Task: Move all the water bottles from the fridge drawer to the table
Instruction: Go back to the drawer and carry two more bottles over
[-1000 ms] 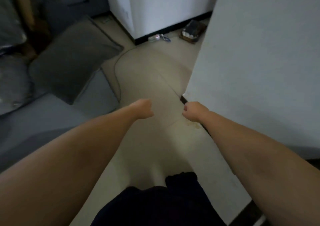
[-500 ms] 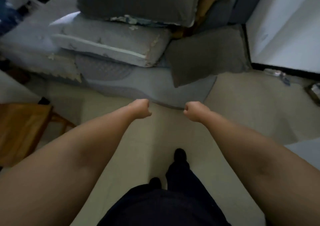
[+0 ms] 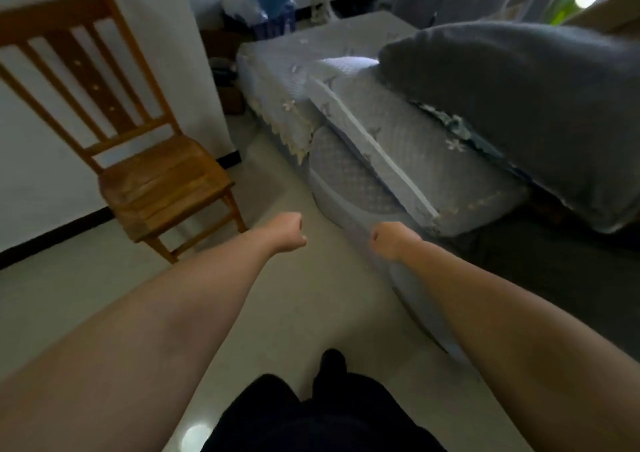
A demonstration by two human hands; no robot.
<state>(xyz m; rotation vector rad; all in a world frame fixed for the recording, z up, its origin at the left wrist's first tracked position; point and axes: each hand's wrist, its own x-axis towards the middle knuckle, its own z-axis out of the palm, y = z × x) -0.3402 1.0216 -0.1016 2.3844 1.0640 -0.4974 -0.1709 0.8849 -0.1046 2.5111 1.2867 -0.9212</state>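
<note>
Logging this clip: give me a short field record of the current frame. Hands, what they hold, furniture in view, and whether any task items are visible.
left hand: closed fist, holds nothing visible
right hand: closed fist, holds nothing visible
arms: both stretched forward over the pale tiled floor
left of view: brown wooden slat-back chair against the white wall
right of view: grey sofa with stacked grey cushions and a dark grey pillow
water bottles: none in view
fridge drawer: not in view
table: not in view
lower frame: person's dark trousers
</note>
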